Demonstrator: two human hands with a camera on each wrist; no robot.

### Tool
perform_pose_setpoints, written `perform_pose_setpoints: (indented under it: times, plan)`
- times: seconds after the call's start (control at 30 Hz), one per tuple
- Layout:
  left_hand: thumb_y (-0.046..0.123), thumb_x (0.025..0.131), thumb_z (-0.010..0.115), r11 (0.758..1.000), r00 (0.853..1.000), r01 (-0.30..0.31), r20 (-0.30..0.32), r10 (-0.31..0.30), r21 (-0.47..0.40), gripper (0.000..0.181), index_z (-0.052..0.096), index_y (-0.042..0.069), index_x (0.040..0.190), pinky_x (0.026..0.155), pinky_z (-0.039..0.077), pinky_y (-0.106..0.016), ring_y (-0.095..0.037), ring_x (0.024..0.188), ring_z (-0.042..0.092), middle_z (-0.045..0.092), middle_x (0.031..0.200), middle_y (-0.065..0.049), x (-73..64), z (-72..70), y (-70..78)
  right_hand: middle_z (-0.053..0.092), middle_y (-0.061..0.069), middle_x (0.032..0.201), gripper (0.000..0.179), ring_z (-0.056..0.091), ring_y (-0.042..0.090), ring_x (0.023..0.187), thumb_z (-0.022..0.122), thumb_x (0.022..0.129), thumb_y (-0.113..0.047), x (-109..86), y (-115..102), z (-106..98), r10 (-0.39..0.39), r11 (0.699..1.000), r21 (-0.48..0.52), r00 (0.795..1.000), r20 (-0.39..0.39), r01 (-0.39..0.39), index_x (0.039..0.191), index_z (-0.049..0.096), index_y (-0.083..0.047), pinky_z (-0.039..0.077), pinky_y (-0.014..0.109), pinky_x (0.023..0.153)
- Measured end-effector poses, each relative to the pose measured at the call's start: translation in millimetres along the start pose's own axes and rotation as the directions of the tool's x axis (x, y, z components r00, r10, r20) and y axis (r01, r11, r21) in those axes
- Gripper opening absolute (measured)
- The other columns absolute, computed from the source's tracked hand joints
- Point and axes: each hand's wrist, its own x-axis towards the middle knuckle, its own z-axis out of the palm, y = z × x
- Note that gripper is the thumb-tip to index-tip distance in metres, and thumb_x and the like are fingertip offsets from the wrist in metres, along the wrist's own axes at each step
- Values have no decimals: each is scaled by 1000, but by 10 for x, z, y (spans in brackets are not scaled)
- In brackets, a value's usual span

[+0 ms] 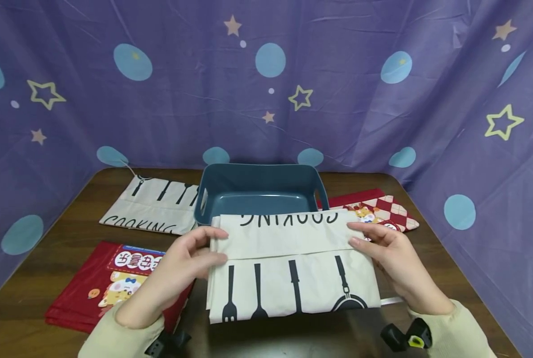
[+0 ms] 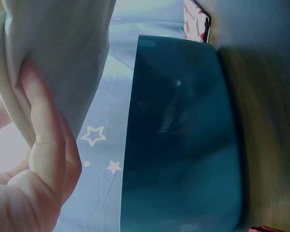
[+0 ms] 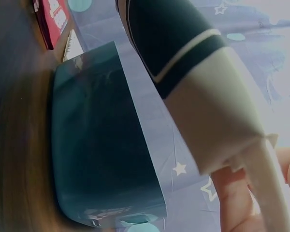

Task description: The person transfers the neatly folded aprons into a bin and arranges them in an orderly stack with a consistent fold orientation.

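A folded cream apron [image 1: 288, 268] is held up in front of the blue bin, printed with COOKING upside down and black utensils. My left hand [image 1: 176, 271] pinches its left edge between thumb and fingers. At the opposite edge, my right hand [image 1: 393, 261] grips the cloth the same way. A white strap [image 3: 266, 188] hangs from the apron beside the right fingers in the right wrist view. In the left wrist view, fingers [image 2: 43, 130] press against the cloth's folded layers. The blue bin [image 1: 262, 171] stands behind the apron, its front partly hidden.
Left of the bin lies another folded cream COOKING cloth [image 1: 159, 206]. A folded red cloth with a cartoon print [image 1: 87, 288] lies at the front left, partly behind my left arm. Red and checkered cloths [image 1: 389, 209] lie right of the bin. A purple curtain [image 1: 338, 124] surrounds the table.
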Motion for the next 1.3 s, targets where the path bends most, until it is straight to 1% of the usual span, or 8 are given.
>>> perform_pose_setpoints:
  times: [0.1, 0.3, 0.43, 0.57, 0.63, 0.8, 1.07, 1.3]
  plan:
    - [6, 88, 68, 1000, 1000, -6, 8, 6, 1, 45, 52, -4, 130, 65, 60, -36, -13, 79, 68, 58, 107, -14, 19, -18, 6, 59, -9, 81, 32, 52, 6, 59, 75, 89, -19, 29, 1, 11, 14, 1000, 18, 1000, 4, -14, 121, 71, -19, 46, 20, 52]
    - [7, 90, 67, 1000, 999, 21, 34, -20, -17, 48, 50, -2, 133, 65, 61, -37, -13, 78, 68, 56, 107, -12, 60, -38, 37, 67, -11, 110, 35, 63, 5, 82, 74, 90, -17, 93, -9, 23, 1, 998, 70, 1000, 22, -2, 125, 69, -13, 56, 21, 65]
    - [11, 92, 68, 1000, 998, 29, 55, -29, 4, 51, 48, 1, 138, 66, 60, -36, -12, 77, 66, 56, 105, -12, 79, -60, 43, 60, -4, 127, 41, 64, 4, 93, 73, 91, -22, 125, -41, 23, 15, 999, 44, 1000, 28, -16, 130, 65, -12, 58, 22, 71]
    - [14, 93, 68, 999, 998, 26, 53, -28, 29, 53, 48, 4, 141, 69, 60, -35, -12, 81, 66, 56, 115, -18, 99, -82, 45, 48, 2, 143, 46, 59, 1, 108, 73, 91, -26, 161, -70, 27, 21, 1000, 22, 999, 34, -21, 133, 62, -11, 58, 22, 76]
    - [15, 94, 67, 999, 998, 23, 55, -25, 30, 53, 47, 4, 142, 72, 60, -36, -14, 86, 67, 55, 123, -21, 114, -93, 51, 54, 3, 136, 45, 61, 3, 105, 73, 91, -26, 183, -82, 31, 18, 999, 28, 999, 35, -19, 132, 63, -10, 58, 23, 75]
    - [15, 96, 65, 999, 999, 21, 49, -23, 48, 53, 46, 5, 144, 75, 61, -35, -16, 94, 67, 53, 131, -23, 166, -112, 86, 68, -3, 101, 37, 70, 13, 81, 74, 90, -23, 242, -115, 42, 16, 996, 85, 999, 40, -20, 125, 67, -12, 60, 27, 72]
    - [15, 97, 62, 998, 999, 10, 35, -12, 58, 52, 45, 6, 146, 76, 60, -34, -14, 96, 65, 51, 136, -22, 237, -124, 160, 69, -4, 87, 19, 69, 12, 73, 73, 91, -19, 316, -151, 39, 23, 991, 133, 998, 57, -30, 109, 69, -15, 60, 26, 67]
    - [14, 98, 61, 999, 999, 13, 35, -15, 51, 52, 44, 6, 146, 77, 61, -35, -17, 98, 64, 50, 136, -22, 280, -149, 156, 69, -5, 86, 19, 70, 12, 74, 73, 91, -21, 381, -162, 56, 53, 992, 115, 997, 57, -59, 108, 67, -15, 60, 27, 68]
